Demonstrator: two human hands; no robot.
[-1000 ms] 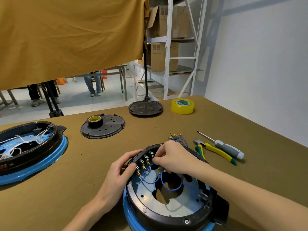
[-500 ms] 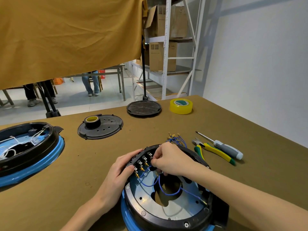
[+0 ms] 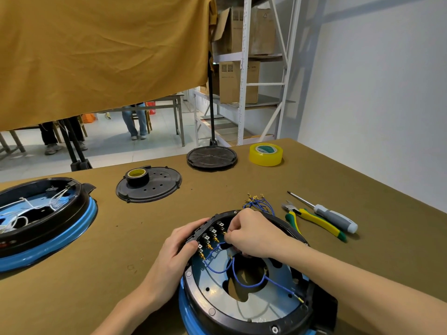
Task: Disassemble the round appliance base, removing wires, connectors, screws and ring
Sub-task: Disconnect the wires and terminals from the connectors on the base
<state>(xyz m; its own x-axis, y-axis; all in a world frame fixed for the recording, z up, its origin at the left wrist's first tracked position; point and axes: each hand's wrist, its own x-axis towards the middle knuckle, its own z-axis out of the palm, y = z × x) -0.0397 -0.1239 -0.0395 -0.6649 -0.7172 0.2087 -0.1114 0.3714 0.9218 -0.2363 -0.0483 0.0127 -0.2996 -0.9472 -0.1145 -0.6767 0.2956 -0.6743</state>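
Observation:
The round appliance base (image 3: 244, 301), black with a blue rim and a grey metal plate, lies open-side up at the near table edge. My left hand (image 3: 179, 252) grips its left rim beside a black terminal block (image 3: 211, 234) with brass connectors. My right hand (image 3: 251, 232) reaches over the block, fingertips pinched on a blue wire (image 3: 219, 246) at a connector. Other blue wires (image 3: 251, 282) loop across the plate's central hole. A bundle of removed blue wires (image 3: 257, 201) lies on the table just beyond the base.
A second open base (image 3: 41, 218) sits at the left. Two black covers (image 3: 154, 187) (image 3: 211, 157) lie further back, one bearing a black tape roll (image 3: 136, 176). Yellow tape (image 3: 266, 154), cutters (image 3: 312, 220) and a screwdriver (image 3: 331, 216) lie to the right.
My right hand has shifted slightly left along the terminal block, and more blue wire now hangs loose over the plate. My left hand keeps its hold on the rim.

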